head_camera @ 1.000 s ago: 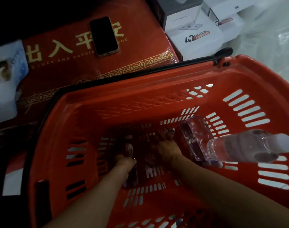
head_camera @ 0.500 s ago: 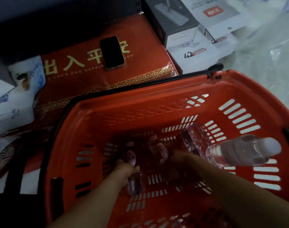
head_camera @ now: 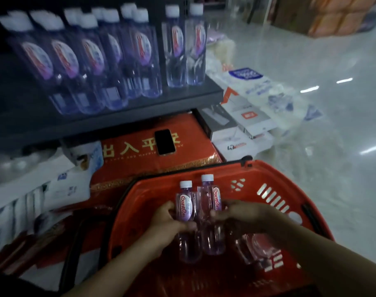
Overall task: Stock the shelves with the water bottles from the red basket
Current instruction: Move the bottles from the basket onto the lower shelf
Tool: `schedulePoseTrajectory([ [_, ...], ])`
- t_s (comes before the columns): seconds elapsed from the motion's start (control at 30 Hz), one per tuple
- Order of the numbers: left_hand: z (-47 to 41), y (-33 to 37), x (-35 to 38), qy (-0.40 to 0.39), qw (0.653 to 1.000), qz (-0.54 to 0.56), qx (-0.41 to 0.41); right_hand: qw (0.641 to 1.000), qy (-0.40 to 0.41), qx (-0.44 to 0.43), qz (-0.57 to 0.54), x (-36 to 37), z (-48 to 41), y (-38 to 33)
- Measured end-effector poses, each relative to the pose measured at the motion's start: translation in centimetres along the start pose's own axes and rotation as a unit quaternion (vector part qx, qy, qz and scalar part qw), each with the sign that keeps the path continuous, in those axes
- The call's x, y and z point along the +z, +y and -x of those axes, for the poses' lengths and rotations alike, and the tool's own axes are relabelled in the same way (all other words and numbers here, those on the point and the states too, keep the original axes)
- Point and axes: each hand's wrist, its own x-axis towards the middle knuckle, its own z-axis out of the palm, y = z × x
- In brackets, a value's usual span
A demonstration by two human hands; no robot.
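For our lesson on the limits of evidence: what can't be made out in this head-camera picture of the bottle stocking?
Labels on the shelf bottles: head view, smeared by motion blur.
Loose bottle lying in the red basket: head view, partly covered by the right forearm; cap unseen.
Basket's near end: head view, cut off by the bottom edge.

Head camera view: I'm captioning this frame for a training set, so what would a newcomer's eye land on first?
First, two small water bottles held upright side by side over the red basket: the left bottle gripped by the left hand, the right bottle by the right hand. Next, the row of stocked bottles on the dark shelf at upper left, and a black phone lying on the red box below it.
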Motion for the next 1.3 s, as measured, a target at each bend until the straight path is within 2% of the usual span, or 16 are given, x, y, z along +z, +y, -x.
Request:
schedulePoseTrajectory([
  [0.13,2.6,6.1,-5.0,-0.037,0.993,-0.006,0.112,0.993,0.067,-0.100,-0.013,3.2,3.9,-5.1],
  [0.23,3.4,10.7,-8.6,-0.038,0.977,-0.026,0.206,0.970,0.136,-0.203,-0.005,6.4,5.9,-9.5],
  [0.4,4.1,16.5,-15.6,0.041,0.939,0.018,0.341,0.911,0.183,-0.367,0.041,11.3,5.6,-18.8],
  [0.53,3.8,18.0,-20.5,0.117,0.907,0.064,0.399,0.880,0.199,-0.423,0.085,13.9,2.4,-24.4],
  [0.7,3.2,18.3,-25.1,0.204,0.877,0.103,0.422,0.843,0.227,-0.468,0.137,17.8,-2.7,-28.8],
  [0.8,2.5,17.7,-27.8,0.256,0.864,0.118,0.416,0.843,0.208,-0.475,0.148,19.9,-5.5,-30.3],
  [0.87,1.8,17.2,-29.2,0.283,0.857,0.131,0.410,0.839,0.228,-0.469,0.155,21.1,-7.0,-31.4],
  [1.13,-0.1,16.5,-31.9,0.331,0.844,0.119,0.405,0.801,0.295,-0.492,0.172,23.8,-11.8,-32.9],
  [1.2,-0.7,16.5,-32.5,0.338,0.843,0.116,0.403,0.800,0.290,-0.495,0.174,24.2,-12.3,-33.3],
  [1.3,-1.2,16.3,-33.1,0.359,0.837,0.094,0.403,0.818,0.257,-0.484,0.175,24.7,-12.8,-34.2],
])
